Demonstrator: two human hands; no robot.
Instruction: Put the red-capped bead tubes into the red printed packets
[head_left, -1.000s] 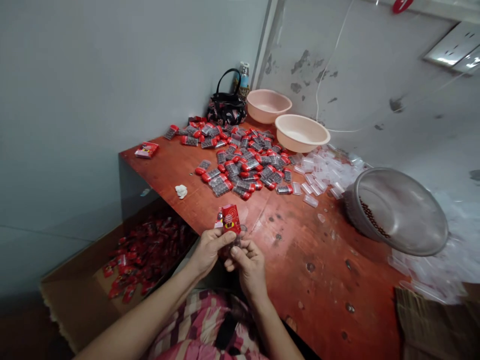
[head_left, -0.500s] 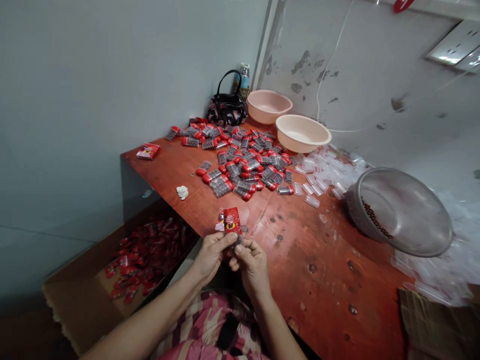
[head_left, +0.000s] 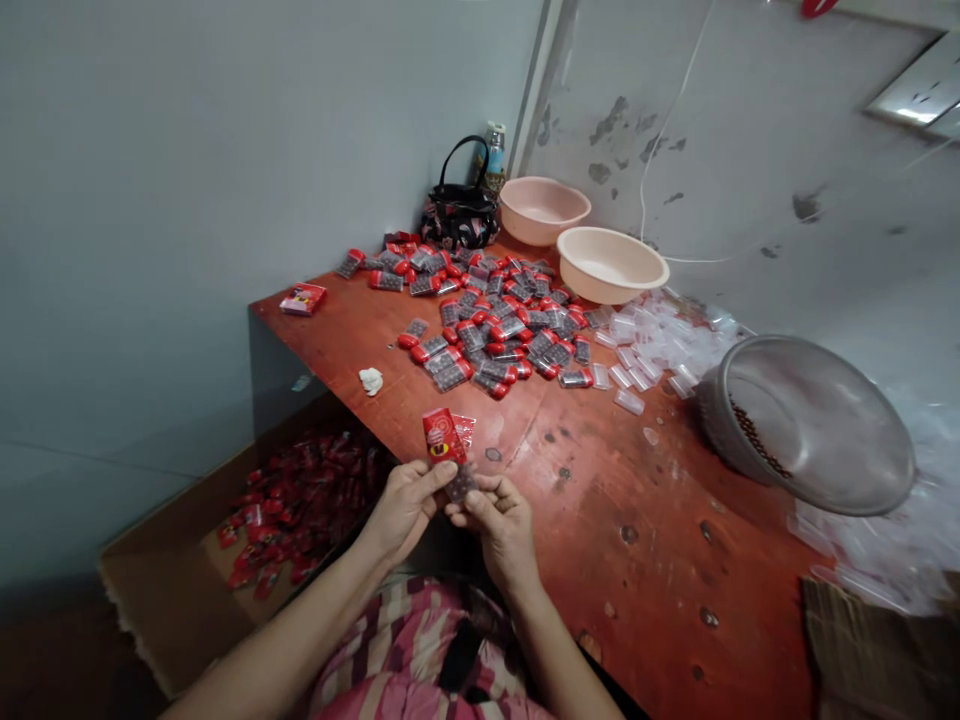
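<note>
Above the near table edge, my left hand [head_left: 411, 505] pinches a red printed packet [head_left: 441, 435] between thumb and fingers, tilted with its top to the left. My right hand [head_left: 501, 518] grips the lower end of a small clear case of dark balls [head_left: 460, 484], which overlaps the packet's bottom. Whether the case sits inside the packet or against it I cannot tell. Another red printed piece [head_left: 466, 431] shows just behind the packet. Farther up the red table [head_left: 600, 600] lies a pile of red-capped clear cases [head_left: 487, 330] filled with dark balls.
Clear plastic cases [head_left: 645, 340] lie right of the pile. A metal basin [head_left: 817, 420] holds brown balls. Two plastic basins [head_left: 613, 268], a handbag [head_left: 459, 215], a red packet stack [head_left: 303, 298] and crumpled white tissue [head_left: 370, 381] are on the table. A cardboard box [head_left: 157, 600] with red packets stands below left.
The red packet has tipped to the left, and more of the dark-ball case shows below it. My left hand has shifted slightly left. The camera view has turned a little.
</note>
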